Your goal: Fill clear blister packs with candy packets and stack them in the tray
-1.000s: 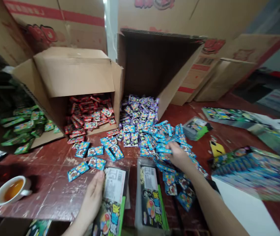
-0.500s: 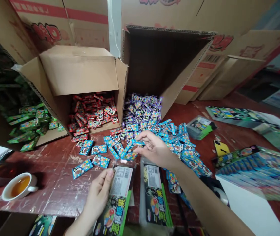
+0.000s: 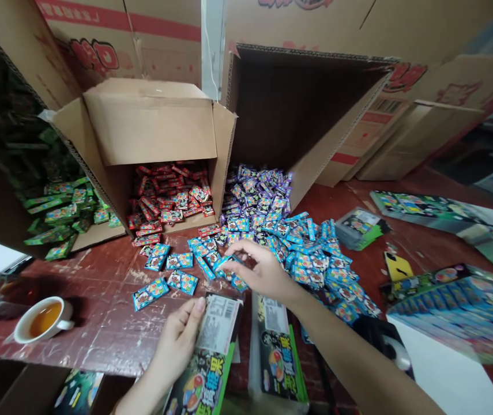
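My left hand [image 3: 181,334] grips the edge of a flat candy pack [image 3: 207,360] with a black, green and white printed face, thumb on top. My right hand [image 3: 259,271] is curled over the loose blue candy packets. A blue candy packet [image 3: 225,263] shows between its thumb and fingertips, partly hidden by them. Under my right forearm lies a second printed pack [image 3: 278,357] in clear plastic. Several blue packets [image 3: 180,261] are spread to the left of my right hand, and a larger blue heap [image 3: 315,259] lies to its right.
Open cartons at the back hold green packets [image 3: 73,213], red packets [image 3: 168,193] and purple packets [image 3: 257,190]. A cup of tea [image 3: 42,320] stands at left. On the right are a small pack [image 3: 358,226], a yellow-and-black item [image 3: 397,266], a filled display box [image 3: 458,300] and a tape dispenser [image 3: 382,343].
The view has shifted slightly, so most things sit a little further right. My right hand has moved slightly left over the blue packets. My left hand keeps hold of the pack.
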### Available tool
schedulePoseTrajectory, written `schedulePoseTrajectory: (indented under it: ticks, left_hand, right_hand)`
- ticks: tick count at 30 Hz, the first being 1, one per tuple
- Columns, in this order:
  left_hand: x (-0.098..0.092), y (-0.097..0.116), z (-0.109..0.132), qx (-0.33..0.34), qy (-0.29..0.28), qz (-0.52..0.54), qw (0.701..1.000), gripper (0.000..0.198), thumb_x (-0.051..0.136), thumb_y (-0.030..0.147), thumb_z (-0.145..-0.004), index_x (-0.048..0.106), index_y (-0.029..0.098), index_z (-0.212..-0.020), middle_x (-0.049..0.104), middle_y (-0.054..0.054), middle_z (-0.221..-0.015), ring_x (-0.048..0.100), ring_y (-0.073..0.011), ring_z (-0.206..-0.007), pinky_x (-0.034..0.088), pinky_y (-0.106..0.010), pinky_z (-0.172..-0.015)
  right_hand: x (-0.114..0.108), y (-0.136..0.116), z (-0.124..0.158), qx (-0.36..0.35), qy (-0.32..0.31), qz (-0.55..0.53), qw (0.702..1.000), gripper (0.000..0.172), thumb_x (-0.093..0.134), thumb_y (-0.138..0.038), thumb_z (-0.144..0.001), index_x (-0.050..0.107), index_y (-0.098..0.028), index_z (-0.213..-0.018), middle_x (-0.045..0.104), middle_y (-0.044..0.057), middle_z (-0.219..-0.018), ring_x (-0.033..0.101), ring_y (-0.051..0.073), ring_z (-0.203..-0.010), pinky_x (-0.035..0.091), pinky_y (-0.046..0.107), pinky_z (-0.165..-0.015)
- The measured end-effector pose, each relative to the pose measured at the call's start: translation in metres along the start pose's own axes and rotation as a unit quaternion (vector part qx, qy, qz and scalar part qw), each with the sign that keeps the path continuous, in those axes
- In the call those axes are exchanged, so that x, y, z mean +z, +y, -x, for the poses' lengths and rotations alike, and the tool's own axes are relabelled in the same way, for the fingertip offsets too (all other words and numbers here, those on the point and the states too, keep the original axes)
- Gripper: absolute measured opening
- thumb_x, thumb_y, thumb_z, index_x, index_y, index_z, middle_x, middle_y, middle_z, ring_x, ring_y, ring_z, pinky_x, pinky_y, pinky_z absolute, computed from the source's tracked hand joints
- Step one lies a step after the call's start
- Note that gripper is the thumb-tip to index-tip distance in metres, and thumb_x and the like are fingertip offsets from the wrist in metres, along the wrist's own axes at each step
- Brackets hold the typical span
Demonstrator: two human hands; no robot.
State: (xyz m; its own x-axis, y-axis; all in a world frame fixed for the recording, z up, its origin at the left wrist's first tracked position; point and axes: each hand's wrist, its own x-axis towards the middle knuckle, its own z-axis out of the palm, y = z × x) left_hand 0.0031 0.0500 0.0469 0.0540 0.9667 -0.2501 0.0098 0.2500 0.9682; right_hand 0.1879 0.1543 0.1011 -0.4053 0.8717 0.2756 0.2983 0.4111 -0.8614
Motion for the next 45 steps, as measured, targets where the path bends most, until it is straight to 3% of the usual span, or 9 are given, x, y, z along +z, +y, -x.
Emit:
schedulePoseTrajectory:
  ticks: [11,17,22,26,30,35,39,42,45]
  left_hand:
    - [0.011,-0.007,-0.002,-0.013,-0.002,0.007,1.0,0.049,0.051,0.062,-0.082,0.058,0.014,-0.07,0.053,0.0,-0.065,0.043,-0.0114,-0.063,0.036,-0.02,-0.059]
    - [0.006,-0.005,-0.002,-0.003,0.021,0.029,0.999,0.047,0.054,0.06,-0.081,0.061,0.014,-0.074,0.057,0.0,-0.064,0.047,-0.0119,-0.063,0.038,-0.019,-0.059]
    - [-0.001,-0.015,0.002,-0.019,0.022,0.082,0.996,0.043,0.061,0.057,-0.078,0.064,0.014,-0.079,0.06,0.0,-0.064,0.05,-0.011,-0.06,0.041,-0.019,-0.056]
    - [-0.015,-0.015,0.0,-0.053,0.018,0.1,0.993,0.044,0.07,0.055,-0.07,0.064,0.014,-0.083,0.065,-0.002,-0.068,0.057,-0.0129,-0.061,0.046,-0.02,-0.059]
    - [-0.034,-0.006,-0.006,-0.015,0.131,0.106,0.986,0.044,0.071,0.058,-0.067,0.059,0.016,-0.074,0.059,0.002,-0.064,0.052,-0.0088,-0.057,0.043,-0.016,-0.054]
    - [-0.046,-0.006,-0.009,-0.079,0.113,0.159,0.978,0.044,0.072,0.053,-0.069,0.057,0.02,-0.093,0.062,0.003,-0.069,0.056,-0.0102,-0.06,0.045,-0.018,-0.056]
    - [-0.045,-0.013,-0.012,-0.11,0.054,0.15,0.981,0.042,0.069,0.055,-0.072,0.056,0.015,-0.079,0.059,0.002,-0.063,0.054,-0.0096,-0.055,0.042,-0.018,-0.052]
    - [-0.044,-0.017,-0.018,-0.084,0.073,0.167,0.98,0.042,0.069,0.055,-0.072,0.053,0.017,-0.078,0.054,0.005,-0.059,0.05,-0.0081,-0.05,0.042,-0.018,-0.051]
    - [-0.041,-0.021,-0.021,-0.059,0.08,0.173,0.98,0.04,0.069,0.054,-0.073,0.053,0.017,-0.08,0.054,0.005,-0.059,0.051,-0.0088,-0.051,0.043,-0.019,-0.052]
  right_hand:
    - [0.017,0.018,0.022,0.133,-0.057,-0.148,0.978,0.022,0.074,-0.033,-0.073,0.068,-0.016,-0.084,0.062,0.001,-0.073,0.055,0.012,-0.061,0.043,0.024,-0.056]
    - [0.015,0.015,0.035,0.065,-0.042,-0.087,0.993,0.018,0.079,-0.035,-0.071,0.073,-0.019,-0.075,0.065,0.006,-0.093,0.06,0.017,-0.084,0.048,0.031,-0.076]
    - [0.028,0.026,0.041,0.014,-0.166,-0.169,0.971,0.024,0.074,-0.041,-0.076,0.071,-0.018,-0.073,0.062,0.008,-0.107,0.061,0.019,-0.101,0.049,0.035,-0.089]
    - [0.028,0.066,0.009,0.058,-0.059,0.117,0.99,0.029,0.046,-0.034,-0.096,0.068,-0.017,-0.105,0.063,0.012,-0.112,0.059,0.021,-0.107,0.047,0.037,-0.093]
    - [0.027,0.111,-0.037,0.11,-0.095,0.441,0.886,0.067,0.067,-0.011,-0.076,0.044,-0.016,-0.138,0.041,0.018,-0.144,0.034,0.033,-0.134,0.033,0.051,-0.105]
    - [0.023,0.131,-0.074,0.068,-0.236,0.468,0.849,0.07,0.078,0.001,-0.052,0.063,-0.018,-0.118,0.046,0.017,-0.14,0.034,0.035,-0.134,0.029,0.051,-0.107]
    - [0.01,0.127,-0.088,0.029,-0.285,0.465,0.838,0.069,0.087,-0.003,-0.04,0.068,-0.012,-0.107,0.049,0.022,-0.136,0.035,0.038,-0.133,0.026,0.049,-0.109]
    - [-0.004,0.114,-0.087,0.007,-0.29,0.43,0.855,0.037,0.083,-0.008,-0.053,0.072,-0.012,-0.088,0.065,0.017,-0.112,0.052,0.033,-0.118,0.037,0.041,-0.103]
    - [-0.011,0.09,-0.076,0.003,-0.226,0.361,0.905,0.026,0.062,-0.022,-0.084,0.067,-0.015,-0.109,0.068,0.012,-0.103,0.062,0.023,-0.101,0.047,0.034,-0.089]
